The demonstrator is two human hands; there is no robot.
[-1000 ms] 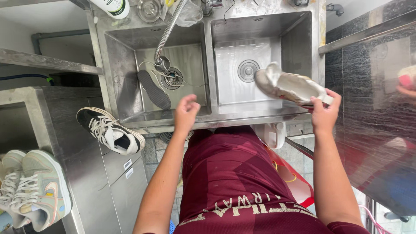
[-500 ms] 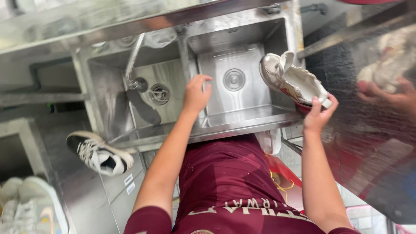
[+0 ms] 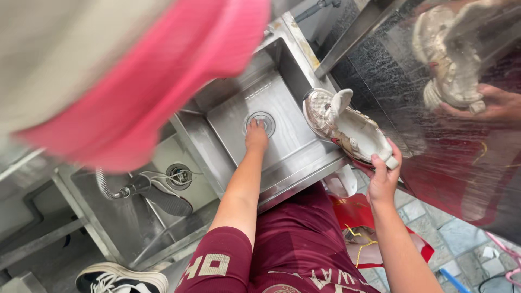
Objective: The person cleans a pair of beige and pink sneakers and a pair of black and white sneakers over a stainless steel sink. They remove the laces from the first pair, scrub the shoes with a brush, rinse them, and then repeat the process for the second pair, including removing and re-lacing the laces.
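Observation:
My right hand (image 3: 383,174) grips a dirty white sneaker (image 3: 343,126) by its heel, holding it over the right edge of the right sink basin (image 3: 282,146). My left hand (image 3: 256,135) reaches down into that basin, its fingers on the round drain plug (image 3: 260,120). Whether the fingers grip the plug I cannot tell. The left basin (image 3: 135,217) holds a dark insole (image 3: 168,202), white laces (image 3: 163,176) and the head of a metal spray hose (image 3: 116,191).
A pink and grey blurred shape (image 3: 125,70) covers the upper left. A black and white sneaker (image 3: 122,281) lies at the bottom left. The shiny wall panel (image 3: 461,97) on the right reflects the shoe. A red bag (image 3: 358,228) lies on the tiled floor.
The view swung and tilted, and a pink blurred shape came in at the top left. My left hand moved from the basin divider down onto the drain. The sneaker stayed in my right hand.

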